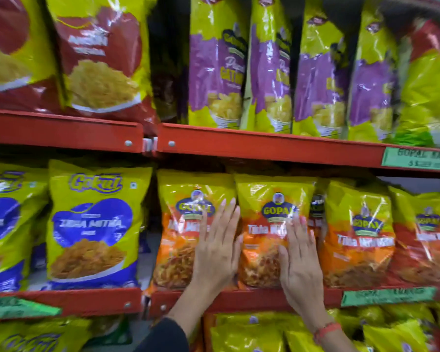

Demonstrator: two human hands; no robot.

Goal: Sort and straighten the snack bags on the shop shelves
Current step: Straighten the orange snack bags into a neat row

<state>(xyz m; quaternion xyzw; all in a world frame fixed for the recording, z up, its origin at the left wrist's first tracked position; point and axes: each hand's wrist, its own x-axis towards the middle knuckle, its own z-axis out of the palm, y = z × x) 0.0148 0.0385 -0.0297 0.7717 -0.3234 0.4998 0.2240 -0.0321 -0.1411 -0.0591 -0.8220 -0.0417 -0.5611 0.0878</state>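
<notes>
Yellow-and-orange Gopal snack bags stand upright in a row on the middle red shelf (239,299). My left hand (217,250) lies flat with fingers spread on the left orange bag (181,237), along its right edge. My right hand (299,260) rests flat on the right side of the middle orange bag (264,240). That bag stands between both palms. Neither hand grips anything. More orange bags (358,240) follow to the right.
Yellow-and-blue Gokul bags (92,224) stand to the left, past a gap. The upper shelf (264,143) holds purple-and-yellow bags (216,64) and red-and-yellow bags (99,57). Green price labels (417,157) sit on the shelf edges. More yellow bags (247,334) fill the bottom shelf.
</notes>
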